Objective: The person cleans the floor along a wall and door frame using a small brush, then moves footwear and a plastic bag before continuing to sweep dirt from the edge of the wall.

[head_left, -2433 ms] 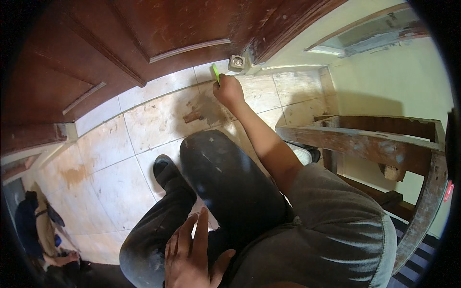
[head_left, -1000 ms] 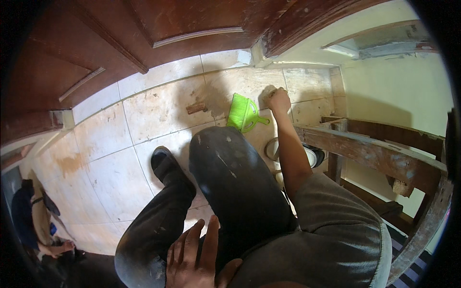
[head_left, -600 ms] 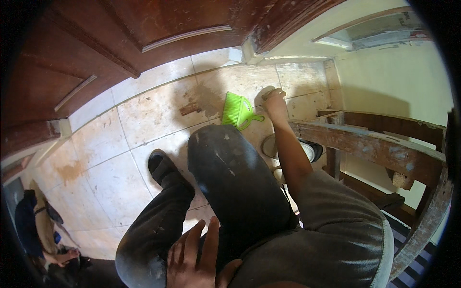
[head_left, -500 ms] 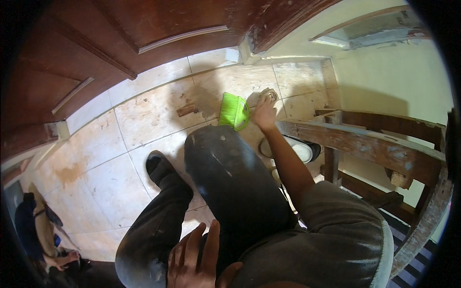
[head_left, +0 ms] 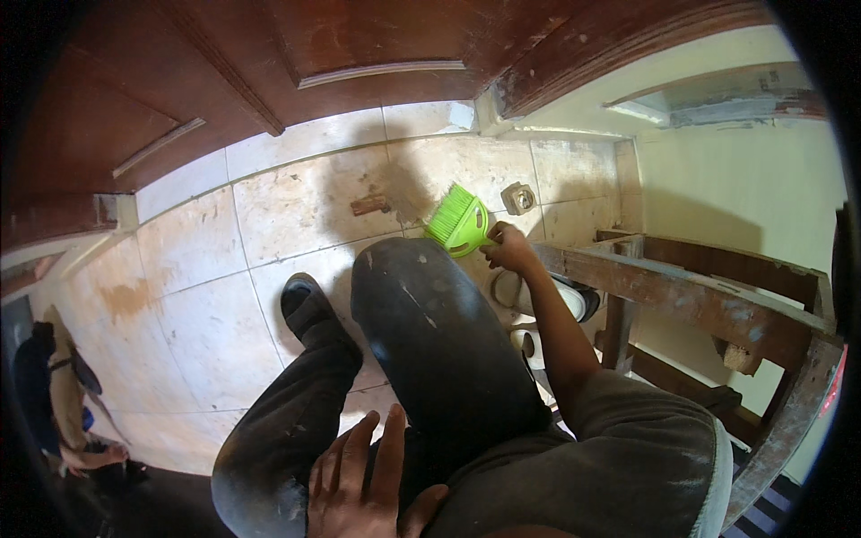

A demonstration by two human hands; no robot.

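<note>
My right hand (head_left: 511,250) is closed round the short handle of a bright green hand brush (head_left: 460,224), whose bristles rest on the tiled floor beyond my knee. Just past that hand sits a small squarish tan block (head_left: 518,199) with a round pale centre; what it is I cannot make out. To the left of the bristles lies a small reddish-brown piece (head_left: 369,205), perhaps wood, with crumbs around it. My left hand (head_left: 357,480) lies on my thigh, fingers stretched out, holding nothing.
A worn wooden frame (head_left: 682,278) stands close on my right. White round containers (head_left: 543,296) sit under my right forearm. A brown panelled door (head_left: 359,45) spans the far side, beside a pale wall (head_left: 717,161). Another person (head_left: 67,394) is at the far left.
My right hand has left the tan block and drawn back toward me, taking hold of the brush handle. The brush has turned. My left hand stays on my thigh.
</note>
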